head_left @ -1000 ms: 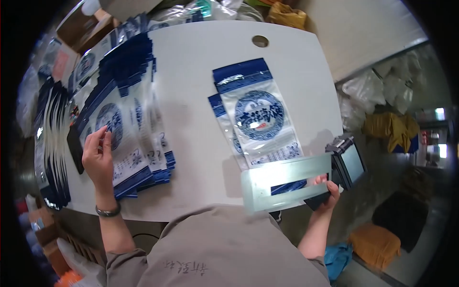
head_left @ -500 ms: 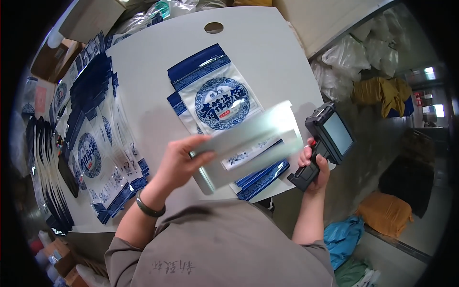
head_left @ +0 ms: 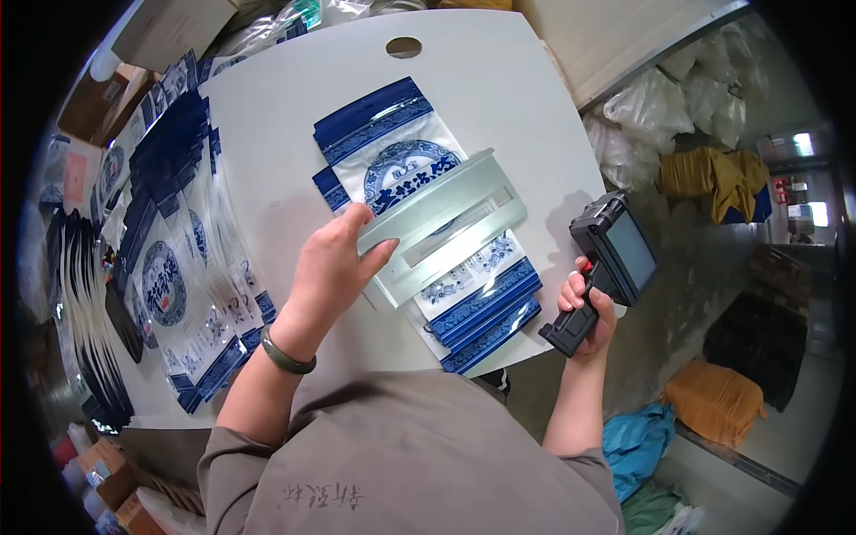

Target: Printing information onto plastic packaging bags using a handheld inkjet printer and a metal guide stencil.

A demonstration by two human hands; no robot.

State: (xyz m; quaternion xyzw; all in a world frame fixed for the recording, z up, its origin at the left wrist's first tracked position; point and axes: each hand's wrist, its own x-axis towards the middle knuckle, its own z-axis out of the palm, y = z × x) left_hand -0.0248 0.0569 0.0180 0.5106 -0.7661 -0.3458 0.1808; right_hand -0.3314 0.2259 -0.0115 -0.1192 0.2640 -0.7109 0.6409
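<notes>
My left hand (head_left: 334, 259) grips the left end of a pale greenish slotted plate (head_left: 464, 248), thumb on top. The plate lies slantwise over a small stack of blue-and-white plastic bags (head_left: 379, 120); whether it touches them I cannot tell. A bag's surface shows through its long slot. My right hand (head_left: 588, 308) is wrapped round the black handle of a handheld inkjet printer (head_left: 615, 245) with a screen and a red button. That printer is held up off the table's right edge, apart from plate and bags.
Fanned piles of similar bags (head_left: 165, 276) cover the left side of the white table (head_left: 526, 116). A dark flat object (head_left: 125, 325) leans among them. Cardboard boxes (head_left: 102, 102) stand beyond at the far left. Clear plastic sacks (head_left: 655, 107) and an orange bundle (head_left: 713, 401) lie off to the right.
The plate has moved away from me and slightly left, and now lies flatter across the bags. My left hand moved with it. My right hand and the printer have barely moved.
</notes>
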